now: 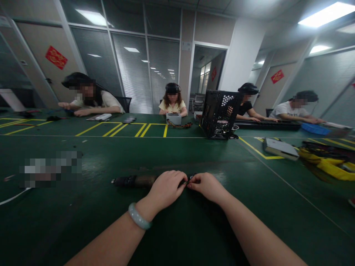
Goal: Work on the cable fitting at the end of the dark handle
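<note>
Left hand: the left hand is curled tight over the right end of a long dark stick-shaped part. Its fingers pinch a tiny bit at that end.
Right hand: the right hand is closed too, with its fingertips pinching the same tiny spot. The two hands touch there.
Long dark part: it lies flat on the green table, pointing to 9 o'clock from the hands. What kind of part it is, I cannot tell.
Bracelet: a pale bracelet sits on the left wrist.
Black crate: a black crate with holes stands at about 1 o'clock, well apart from the hands.
Grey box: a flat grey box lies at 2 o'clock, next to yellow stuff.
Small grey box: a small grey box sits at 12 o'clock, in front of a person in a yellow top.
Blurred patch: a blurred patch lies at 9 o'clock.
Other people: three more people sit at the far side, with their hands on the table.
</note>
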Tool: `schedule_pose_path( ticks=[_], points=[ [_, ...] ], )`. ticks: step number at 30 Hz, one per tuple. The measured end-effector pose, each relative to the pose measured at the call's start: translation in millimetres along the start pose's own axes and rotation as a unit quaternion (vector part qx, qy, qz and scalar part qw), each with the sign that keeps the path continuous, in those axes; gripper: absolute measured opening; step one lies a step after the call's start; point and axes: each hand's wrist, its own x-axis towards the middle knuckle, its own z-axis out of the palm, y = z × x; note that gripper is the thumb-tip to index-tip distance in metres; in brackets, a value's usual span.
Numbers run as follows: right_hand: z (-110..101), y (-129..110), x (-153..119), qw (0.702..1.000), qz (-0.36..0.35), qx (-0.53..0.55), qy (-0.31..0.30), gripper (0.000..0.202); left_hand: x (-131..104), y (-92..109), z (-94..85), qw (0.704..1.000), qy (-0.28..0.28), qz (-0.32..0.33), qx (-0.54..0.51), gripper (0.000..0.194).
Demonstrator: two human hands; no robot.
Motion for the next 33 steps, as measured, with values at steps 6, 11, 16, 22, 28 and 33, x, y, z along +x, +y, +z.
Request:
schedule_pose_path(
  ticks=[6, 11, 16, 22, 28, 33],
  points=[
    [-0.6, -2.1, -1.4, 1.000, 0.000, 0.006, -0.001, 0.014, -0.5, -0.2, 0.7, 1.000, 0.002, 0.000, -0.006, 0.012],
    [-0.6, -2.1, -1.6, 1.000, -0.002, 0.004, -0.001, 0.015, -0.7, -0.2, 0.4, 1.000, 0.006, -0.002, -0.007, 0.015],
    [-1.5, -2.5, -1.6, 1.000, -0.012, 0.001, 0.001, 0.016, -0.4, 0.5, 1.2, 1.000, 0.011, -0.006, 0.008, 0.014],
    [-2.0, -3.5, -2.4, 1.000, -0.008, 0.006, 0.001, 0.015, 0.0, 0.5, 0.7, 1.000, 0.005, -0.003, 0.008, 0.010],
    [-0.3, -2.6, -1.5, 1.000, -0.002, 0.002, 0.002, 0.015, 0.0, 2.0, -3.1, 1.000, -0.009, 0.002, 0.008, 0.014],
    [-2.0, -4.2, -2.3, 1.000, 0.004, 0.000, -0.003, 0.016, -0.5, 2.8, -2.4, 1.000, -0.005, -0.005, 0.007, 0.015]
  ],
)
